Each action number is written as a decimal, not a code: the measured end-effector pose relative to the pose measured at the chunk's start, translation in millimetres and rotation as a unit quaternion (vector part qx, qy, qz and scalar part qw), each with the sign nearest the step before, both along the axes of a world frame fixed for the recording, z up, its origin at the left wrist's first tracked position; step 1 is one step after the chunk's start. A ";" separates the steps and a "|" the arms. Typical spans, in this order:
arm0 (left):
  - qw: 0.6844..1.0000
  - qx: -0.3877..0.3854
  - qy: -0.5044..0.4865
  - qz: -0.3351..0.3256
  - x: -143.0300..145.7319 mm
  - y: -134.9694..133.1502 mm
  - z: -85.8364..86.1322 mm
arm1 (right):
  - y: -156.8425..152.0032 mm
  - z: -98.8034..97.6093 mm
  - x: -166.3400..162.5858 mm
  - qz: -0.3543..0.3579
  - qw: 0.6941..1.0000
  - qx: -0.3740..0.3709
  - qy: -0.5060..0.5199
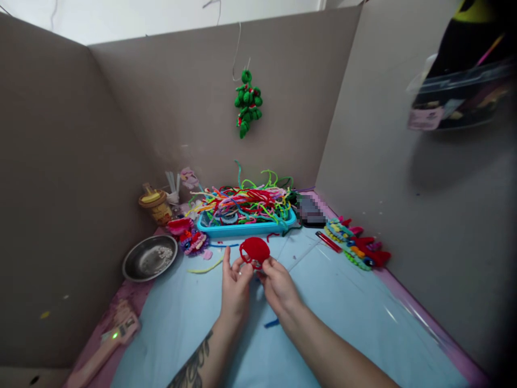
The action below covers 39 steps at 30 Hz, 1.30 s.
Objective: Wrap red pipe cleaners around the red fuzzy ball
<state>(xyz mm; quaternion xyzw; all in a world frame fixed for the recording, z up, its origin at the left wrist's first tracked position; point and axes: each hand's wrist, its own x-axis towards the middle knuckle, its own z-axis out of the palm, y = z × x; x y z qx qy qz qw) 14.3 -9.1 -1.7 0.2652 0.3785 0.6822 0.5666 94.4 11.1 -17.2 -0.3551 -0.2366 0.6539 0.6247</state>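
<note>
A red pipe-cleaner piece (254, 251), a fuzzy disc with a loop at its left side, is held up above the light blue table cover (347, 318). My left hand (235, 285) pinches its left loop with fingers closed. My right hand (278, 285) pinches its lower right edge, fingers closed too. Both hands meet just in front of a blue tray (246, 228) heaped with colourful pipe cleaners (242, 202).
A metal bowl (150, 257) and a yellow-lidded jar (155, 205) stand at the left. Finished pipe-cleaner shapes (357, 248) lie at the right, others (189, 237) by the tray. A pink glue gun (109, 345) lies front left. Cardboard walls surround the table; a green ornament (247, 102) hangs behind.
</note>
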 end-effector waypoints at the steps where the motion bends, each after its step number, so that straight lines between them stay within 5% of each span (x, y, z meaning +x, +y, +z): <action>1: 1.000 -0.005 -0.004 0.003 -1.6 0.0 0.6 | -0.2 0.8 0.6 -0.002 1.000 0.004 -0.005; 8: 0.999 -0.012 0.015 0.032 -12.3 3.3 4.2 | -4.4 5.9 1.4 0.020 0.997 0.063 -0.046; 28: 0.997 0.036 0.065 -0.034 -12.2 2.0 -2.1 | 1.9 7.6 11.5 0.032 0.997 -0.011 0.065; 39: 0.995 -0.019 -0.097 0.000 -26.0 16.5 -0.3 | 0.5 13.6 20.8 0.008 0.999 -0.021 0.030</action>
